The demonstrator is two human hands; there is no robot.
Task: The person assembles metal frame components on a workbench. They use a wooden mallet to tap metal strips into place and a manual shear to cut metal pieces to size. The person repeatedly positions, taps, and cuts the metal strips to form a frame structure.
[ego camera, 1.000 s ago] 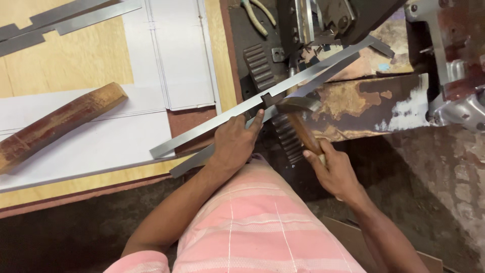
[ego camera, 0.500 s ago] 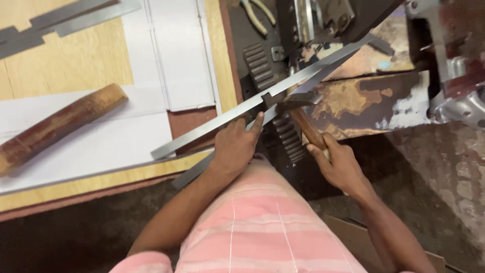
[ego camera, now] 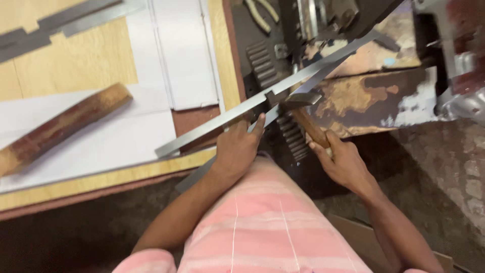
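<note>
The left hand (ego camera: 237, 149) grips the long metal strip (ego camera: 262, 98) over the worktop (ego camera: 121, 177) edge. The right hand (ego camera: 341, 162) holds the hammer (ego camera: 303, 114) against it. A glancing blow could strike the fingers (ego camera: 258, 124).

We are bringing the hammer (ego camera: 306, 117) down: its head, raised a second ago, is now resting on the long metal strip (ego camera: 262, 101), while our right hand (ego camera: 343, 163) is sliding lower on the wooden handle.
</note>
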